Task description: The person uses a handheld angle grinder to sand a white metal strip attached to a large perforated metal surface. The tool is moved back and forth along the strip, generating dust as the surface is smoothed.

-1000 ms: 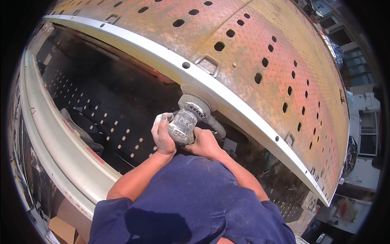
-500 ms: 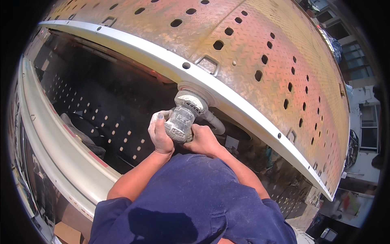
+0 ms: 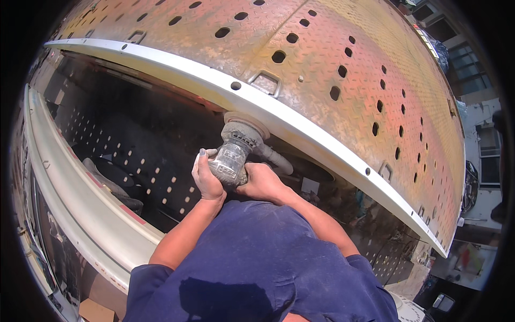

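Observation:
A dusty grey orbital sander [image 3: 232, 158] is held between my two hands, its round pad [image 3: 248, 122] up against the yellowish side face below the white edge rail [image 3: 308, 122]. My left hand [image 3: 207, 177] cups the sander's left side, its fingers pointing up along the body. On the other side, my right hand [image 3: 261, 181] wraps the back end of the tool; the fingertips are partly hidden. A ribbed hose [image 3: 277, 159] runs from the sander off to the right, above my right wrist. Dust coats the tool and my left fingers.
Beyond the rail spreads a rusty treadplate deck [image 3: 316, 59] with oval holes and a square metal ring [image 3: 265, 83]. At left runs a cream curved beam [image 3: 91, 188]. Below, in shadow, lies a dotted floor with a dark seat-like object [image 3: 115, 185] and a cardboard box [image 3: 97, 309].
The sander and both hands have shifted slightly left and down in the picture, while the rail and deck have shifted too. My grip on the sander stays the same.

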The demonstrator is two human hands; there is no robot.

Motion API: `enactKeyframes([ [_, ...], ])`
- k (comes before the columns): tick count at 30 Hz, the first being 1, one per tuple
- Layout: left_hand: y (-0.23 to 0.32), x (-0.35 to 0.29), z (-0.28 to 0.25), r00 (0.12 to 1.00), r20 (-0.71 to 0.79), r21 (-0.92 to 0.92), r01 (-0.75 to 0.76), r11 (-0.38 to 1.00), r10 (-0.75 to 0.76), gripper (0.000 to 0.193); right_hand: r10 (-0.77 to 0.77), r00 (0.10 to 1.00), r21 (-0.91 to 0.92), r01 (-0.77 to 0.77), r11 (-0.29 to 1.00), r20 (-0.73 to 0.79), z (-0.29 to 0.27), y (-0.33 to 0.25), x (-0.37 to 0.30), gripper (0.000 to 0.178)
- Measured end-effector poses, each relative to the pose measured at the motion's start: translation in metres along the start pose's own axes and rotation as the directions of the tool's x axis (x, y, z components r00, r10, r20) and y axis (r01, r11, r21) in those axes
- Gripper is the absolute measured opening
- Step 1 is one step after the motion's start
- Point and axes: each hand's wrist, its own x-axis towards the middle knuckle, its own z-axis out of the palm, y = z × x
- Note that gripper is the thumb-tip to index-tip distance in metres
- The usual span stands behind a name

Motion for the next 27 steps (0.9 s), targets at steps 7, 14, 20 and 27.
enactKeyframes([
  [7,0.021,-0.012,0.022,0.985,0.103,0.011,-0.14,0.99,0.138,0.048,-0.026,0.998,-0.12,0.019,0.993,-0.061,-0.011,-0.006,-0.011,0.05],
  [14,-0.003,-0.018,0.01,0.993,0.103,0.078,-0.059,0.995,0.051,0.049,-0.021,0.997,-0.043,0.018,0.999,-0.079,-0.006,0.013,-0.024,0.052],
  [20,-0.001,-0.037,0.027,0.96,0.214,0.157,-0.218,0.963,0.182,0.049,0.001,0.996,-0.027,-0.003,1.0,-0.09,-0.017,0.02,-0.042,0.053],
  [27,0.0,-0.055,0.039,0.921,0.328,0.162,-0.276,0.947,0.212,0.05,0.03,0.993,-0.057,-0.037,0.998,-0.114,-0.024,0.029,-0.065,0.047],
])
